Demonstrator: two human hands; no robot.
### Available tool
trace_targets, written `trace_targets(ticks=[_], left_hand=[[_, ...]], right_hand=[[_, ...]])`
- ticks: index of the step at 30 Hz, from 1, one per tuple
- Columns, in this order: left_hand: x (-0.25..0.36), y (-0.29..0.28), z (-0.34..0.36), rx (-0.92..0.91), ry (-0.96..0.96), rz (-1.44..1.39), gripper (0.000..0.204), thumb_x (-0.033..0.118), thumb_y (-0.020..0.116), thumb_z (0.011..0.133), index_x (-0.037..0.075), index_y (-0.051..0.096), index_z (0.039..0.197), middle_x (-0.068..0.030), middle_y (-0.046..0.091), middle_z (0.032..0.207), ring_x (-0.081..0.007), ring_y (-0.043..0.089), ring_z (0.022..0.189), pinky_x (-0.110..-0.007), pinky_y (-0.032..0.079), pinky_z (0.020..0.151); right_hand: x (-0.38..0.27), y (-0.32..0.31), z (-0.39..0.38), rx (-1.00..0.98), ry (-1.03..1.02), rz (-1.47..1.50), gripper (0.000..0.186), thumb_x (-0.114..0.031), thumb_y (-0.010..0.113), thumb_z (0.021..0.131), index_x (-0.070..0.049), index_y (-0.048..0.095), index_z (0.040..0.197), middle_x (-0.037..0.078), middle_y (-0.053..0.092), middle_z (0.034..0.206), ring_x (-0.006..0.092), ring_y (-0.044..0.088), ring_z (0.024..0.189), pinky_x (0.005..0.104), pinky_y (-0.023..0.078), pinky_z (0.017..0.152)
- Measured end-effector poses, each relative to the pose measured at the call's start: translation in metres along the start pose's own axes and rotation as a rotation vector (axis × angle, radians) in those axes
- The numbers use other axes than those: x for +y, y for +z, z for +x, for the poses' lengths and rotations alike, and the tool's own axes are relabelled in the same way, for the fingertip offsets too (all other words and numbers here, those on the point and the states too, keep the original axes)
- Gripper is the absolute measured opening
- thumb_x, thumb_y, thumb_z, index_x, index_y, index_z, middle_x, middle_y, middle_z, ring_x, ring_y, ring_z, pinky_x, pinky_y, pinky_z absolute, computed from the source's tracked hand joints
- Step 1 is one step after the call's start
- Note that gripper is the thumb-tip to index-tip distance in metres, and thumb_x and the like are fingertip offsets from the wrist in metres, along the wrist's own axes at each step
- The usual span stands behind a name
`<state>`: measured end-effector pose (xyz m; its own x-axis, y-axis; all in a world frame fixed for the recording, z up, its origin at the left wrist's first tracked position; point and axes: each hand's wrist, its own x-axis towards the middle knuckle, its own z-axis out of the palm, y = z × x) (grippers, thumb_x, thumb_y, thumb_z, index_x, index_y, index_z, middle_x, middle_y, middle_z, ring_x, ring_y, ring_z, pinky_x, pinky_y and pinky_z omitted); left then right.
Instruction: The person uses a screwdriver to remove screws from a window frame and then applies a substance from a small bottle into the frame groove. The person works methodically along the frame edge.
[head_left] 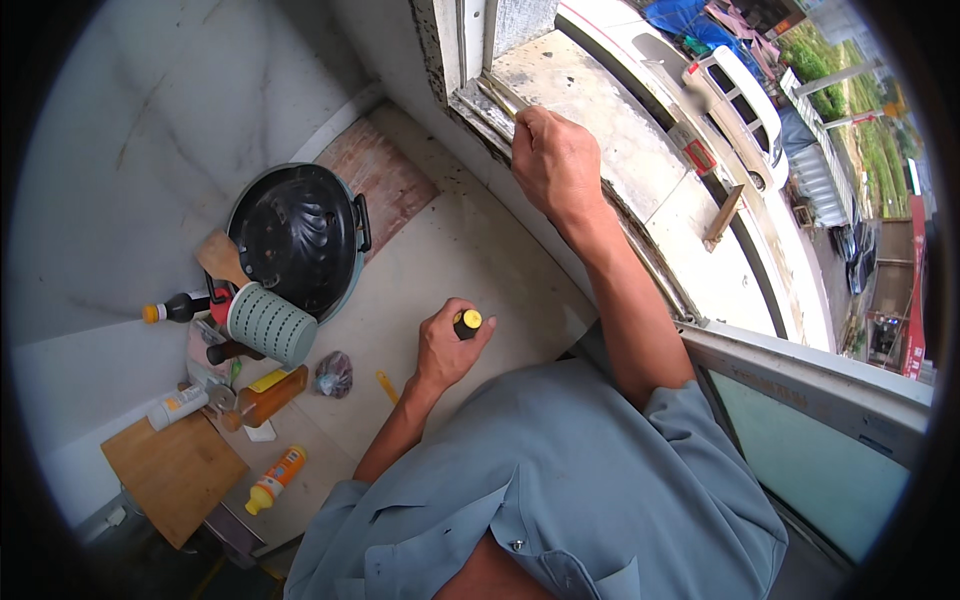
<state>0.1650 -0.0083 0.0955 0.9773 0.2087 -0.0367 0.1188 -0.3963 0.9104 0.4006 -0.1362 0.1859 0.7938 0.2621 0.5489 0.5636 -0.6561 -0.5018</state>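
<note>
Over the counter, my left hand (449, 345) is closed round a tool's black handle with a yellow end (467, 322). I see it nearly end-on, so the kind of tool cannot be told. Farther off to the right, my right hand (556, 160) is closed in a fist above the window sill track (485, 122). Its fingers curl downward, and whatever they may hold is hidden beneath them. A thin pale strip lies along the track beside the fist; whether my fingers touch it I cannot tell.
On the pale counter (460, 250) at left stand a black lidded pan (300, 235), a grey-green perforated basket (270, 325), an amber oil bottle (272, 396), an orange-yellow bottle (277, 480) and a wooden board (170, 465). A glazed window sash (800, 440) is close on my right.
</note>
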Motion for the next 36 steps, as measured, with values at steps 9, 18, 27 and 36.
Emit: trace_targets(ticks=[9,18,27,36], left_hand=[[0.000,-0.003,0.001,0.005,-0.028,0.009,0.028,0.019,0.084,0.084,0.003,0.062,0.092,-0.0091,0.062,0.070,-0.0196,0.058,0.062,-0.035,0.051,0.063],[0.001,0.002,0.003,-0.004,0.006,0.000,0.029,0.019,0.085,0.084,0.003,0.062,0.092,-0.0098,0.062,0.070,-0.0212,0.058,0.061,-0.036,0.051,0.063],[-0.001,-0.003,0.000,0.007,-0.016,0.012,0.029,0.019,0.085,0.084,0.003,0.062,0.092,-0.0101,0.063,0.072,-0.0214,0.058,0.063,-0.035,0.052,0.064],[-0.004,-0.001,-0.001,0.012,-0.021,-0.019,0.029,0.019,0.084,0.084,0.003,0.063,0.094,-0.0093,0.065,0.075,-0.0192,0.059,0.065,-0.035,0.052,0.065]], right_hand=[[-0.033,-0.045,-0.005,-0.042,0.373,0.174,0.013,-0.007,0.064,0.087,0.002,0.074,0.090,0.023,0.068,0.069,0.0349,0.071,0.064,0.0417,0.056,0.065],[-0.024,-0.055,0.002,-0.202,0.661,0.342,0.021,-0.007,0.059,0.082,0.009,0.074,0.085,0.018,0.068,0.063,0.0201,0.066,0.056,0.0355,0.055,0.061],[-0.012,-0.007,0.026,-0.192,0.718,0.502,0.023,-0.009,0.059,0.082,0.009,0.074,0.083,0.014,0.064,0.059,0.0185,0.062,0.050,0.0350,0.052,0.053],[-0.006,0.000,0.010,-0.157,0.656,0.513,0.026,-0.013,0.060,0.087,0.007,0.075,0.091,0.014,0.069,0.068,0.0162,0.064,0.063,0.0331,0.053,0.064]])
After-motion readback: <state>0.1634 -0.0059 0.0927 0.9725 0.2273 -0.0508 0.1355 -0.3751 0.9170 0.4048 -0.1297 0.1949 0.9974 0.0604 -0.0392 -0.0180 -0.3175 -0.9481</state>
